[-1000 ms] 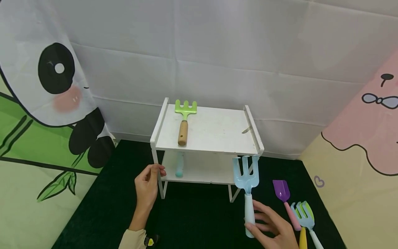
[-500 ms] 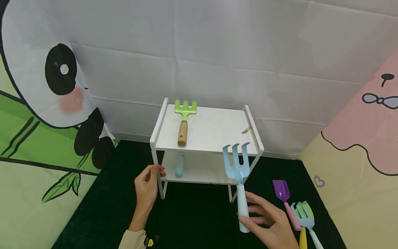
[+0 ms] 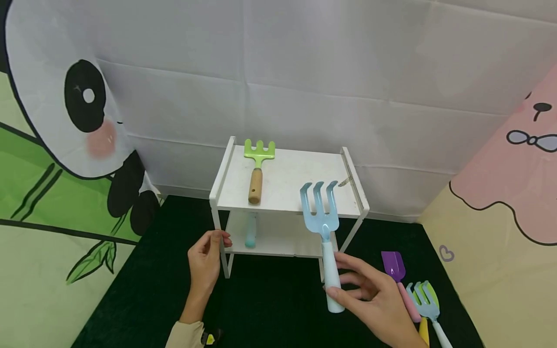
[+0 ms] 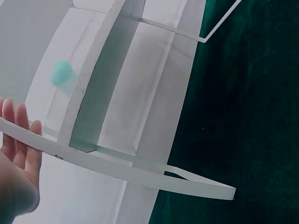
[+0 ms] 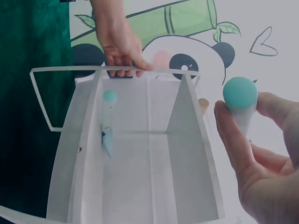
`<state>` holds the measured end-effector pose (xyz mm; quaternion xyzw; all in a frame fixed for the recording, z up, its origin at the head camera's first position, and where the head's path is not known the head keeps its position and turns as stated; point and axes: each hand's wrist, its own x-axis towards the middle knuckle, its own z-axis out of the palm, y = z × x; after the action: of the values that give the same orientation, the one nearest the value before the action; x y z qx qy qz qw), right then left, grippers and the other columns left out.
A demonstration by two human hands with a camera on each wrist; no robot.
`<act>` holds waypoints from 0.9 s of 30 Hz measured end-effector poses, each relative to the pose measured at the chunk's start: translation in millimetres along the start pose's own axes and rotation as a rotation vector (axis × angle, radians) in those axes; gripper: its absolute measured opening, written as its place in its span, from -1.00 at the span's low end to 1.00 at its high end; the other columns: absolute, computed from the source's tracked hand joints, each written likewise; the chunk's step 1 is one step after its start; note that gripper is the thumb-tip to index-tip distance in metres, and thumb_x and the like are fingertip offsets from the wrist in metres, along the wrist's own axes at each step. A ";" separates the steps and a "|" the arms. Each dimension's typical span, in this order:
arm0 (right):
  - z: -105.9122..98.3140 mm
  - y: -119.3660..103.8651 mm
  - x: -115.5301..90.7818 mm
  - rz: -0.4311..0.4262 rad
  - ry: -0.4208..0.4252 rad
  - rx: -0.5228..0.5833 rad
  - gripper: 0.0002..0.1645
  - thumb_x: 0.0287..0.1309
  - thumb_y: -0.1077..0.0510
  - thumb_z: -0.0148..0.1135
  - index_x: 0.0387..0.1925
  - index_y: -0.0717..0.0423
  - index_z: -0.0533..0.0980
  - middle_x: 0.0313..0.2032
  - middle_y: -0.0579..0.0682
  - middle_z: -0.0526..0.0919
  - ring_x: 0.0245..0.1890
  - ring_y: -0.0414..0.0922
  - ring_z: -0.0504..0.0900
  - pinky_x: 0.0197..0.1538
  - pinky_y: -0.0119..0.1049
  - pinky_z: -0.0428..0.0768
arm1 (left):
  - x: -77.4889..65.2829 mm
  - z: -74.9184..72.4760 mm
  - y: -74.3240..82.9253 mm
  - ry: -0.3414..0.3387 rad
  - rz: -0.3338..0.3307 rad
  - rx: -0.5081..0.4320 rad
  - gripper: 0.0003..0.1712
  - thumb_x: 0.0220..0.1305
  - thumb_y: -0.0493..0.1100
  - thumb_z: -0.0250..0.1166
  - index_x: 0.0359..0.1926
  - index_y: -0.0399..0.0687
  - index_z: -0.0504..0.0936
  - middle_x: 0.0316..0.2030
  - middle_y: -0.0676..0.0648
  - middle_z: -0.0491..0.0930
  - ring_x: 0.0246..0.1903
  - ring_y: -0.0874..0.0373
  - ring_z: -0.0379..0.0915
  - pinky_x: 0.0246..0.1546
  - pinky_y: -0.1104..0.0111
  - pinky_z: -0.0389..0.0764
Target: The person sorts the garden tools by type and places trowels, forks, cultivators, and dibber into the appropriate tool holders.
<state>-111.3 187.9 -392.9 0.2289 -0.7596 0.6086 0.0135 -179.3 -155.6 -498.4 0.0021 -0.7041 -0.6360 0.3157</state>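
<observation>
A small white two-tier shelf [image 3: 296, 186] stands in the middle of the head view. My left hand [image 3: 206, 261] grips its left side post; in the left wrist view the fingers [image 4: 21, 133] go around that white bar. Between thumb and fingers, my right hand [image 3: 374, 295] pinches the white-blue handle of a light blue hand fork [image 3: 322, 223], its tines up, in front of the upper tier's right part. A green hand fork [image 3: 259, 155] with a wooden handle lies on the upper tier's left. On the lower tier lies a blue tool [image 5: 107, 140], partly hidden.
On the dark green cloth [image 3: 270, 299] at the right lie a purple shovel [image 3: 393, 265] with a pink handle, another light blue hand fork [image 3: 426, 302], and a green tool with a yellow handle [image 3: 424, 331] partly beneath it. A white wall sheet [image 3: 304, 72] hangs behind the shelf.
My right hand has carried the light blue hand fork leftward and up, so its tines now overlap the upper tier. The left hand keeps its place on the shelf post.
</observation>
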 end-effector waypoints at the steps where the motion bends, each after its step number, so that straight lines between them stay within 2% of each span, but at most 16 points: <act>1: 0.1 -0.7 2.0 -0.025 -0.009 0.004 -0.36 0.24 0.43 0.35 0.34 0.17 0.47 0.10 0.01 0.66 -0.11 -0.03 0.78 -0.19 -0.17 0.76 | 0.2 0.0 -0.4 -0.001 -0.001 -0.004 -0.66 0.60 -0.27 0.07 -0.27 -0.37 0.67 -0.38 -0.19 0.69 -0.37 0.21 0.63 -0.15 0.51 0.64; 5: 1.1 -3.3 9.1 -0.074 -0.034 0.028 -0.37 0.22 0.48 0.34 0.32 0.25 0.47 0.10 -0.02 0.67 -0.13 -0.03 0.78 -0.20 -0.14 0.76 | 0.6 0.1 -1.4 -0.005 -0.009 -0.011 -0.66 0.61 -0.26 0.07 -0.27 -0.36 0.67 -0.37 -0.21 0.68 -0.36 0.20 0.64 -0.14 0.50 0.64; 8: 1.6 -6.4 14.2 -0.081 -0.046 0.028 -0.39 0.23 0.47 0.34 0.31 0.25 0.48 0.09 -0.03 0.67 -0.14 -0.04 0.79 -0.19 -0.15 0.75 | 0.4 0.5 -1.5 -0.001 -0.013 -0.014 -0.67 0.60 -0.28 0.07 -0.27 -0.36 0.68 -0.37 -0.21 0.69 -0.36 0.21 0.64 -0.14 0.51 0.64; 14: 2.0 -12.7 25.6 -0.082 -0.077 0.056 -0.41 0.25 0.46 0.32 0.30 0.30 0.47 0.10 0.20 0.64 -0.14 0.00 0.79 -0.14 -0.15 0.75 | 0.2 1.7 -2.2 0.013 -0.021 -0.021 -0.70 0.58 -0.35 0.06 -0.27 -0.38 0.68 -0.36 -0.27 0.67 -0.38 0.22 0.62 -0.16 0.52 0.64; 17: 2.5 -13.6 31.8 -0.066 -0.077 0.055 -0.43 0.26 0.45 0.33 0.29 0.31 0.47 0.10 0.29 0.63 -0.14 -0.01 0.79 -0.14 -0.15 0.75 | -0.4 2.5 4.2 0.014 -0.028 -0.014 -0.69 0.58 -0.37 0.05 -0.27 -0.43 0.66 -0.36 -0.34 0.66 -0.38 0.24 0.61 -0.16 0.52 0.63; 23: 1.9 -14.8 43.6 -0.026 -0.088 0.058 -0.45 0.28 0.40 0.33 0.29 0.32 0.47 0.11 0.32 0.61 -0.14 -0.01 0.79 -0.12 -0.16 0.75 | -2.2 4.5 26.8 0.009 -0.020 -0.011 -0.69 0.58 -0.37 0.04 -0.27 -0.49 0.63 -0.33 -0.44 0.63 -0.37 0.25 0.61 -0.14 0.54 0.61; 26: 0.8 -15.2 48.3 -0.017 -0.092 0.052 -0.45 0.30 0.38 0.32 0.30 0.34 0.46 0.10 0.33 0.61 -0.13 -0.03 0.79 -0.10 -0.19 0.75 | -2.6 4.3 28.1 0.000 -0.025 -0.013 -0.69 0.59 -0.36 0.04 -0.26 -0.49 0.63 -0.32 -0.46 0.62 -0.37 0.23 0.61 -0.14 0.54 0.62; 27: 0.6 -15.3 50.0 -0.011 -0.095 0.052 -0.45 0.31 0.38 0.32 0.31 0.34 0.45 0.11 0.32 0.61 -0.13 -0.03 0.79 -0.09 -0.20 0.75 | -2.2 3.7 22.6 -0.002 -0.029 -0.012 -0.69 0.59 -0.36 0.04 -0.25 -0.48 0.64 -0.31 -0.45 0.63 -0.37 0.23 0.61 -0.14 0.54 0.62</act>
<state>-150.3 168.4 -364.0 0.2618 -0.7421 0.6165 -0.0254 -170.2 -147.0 -479.1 0.0098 -0.7004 -0.6449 0.3057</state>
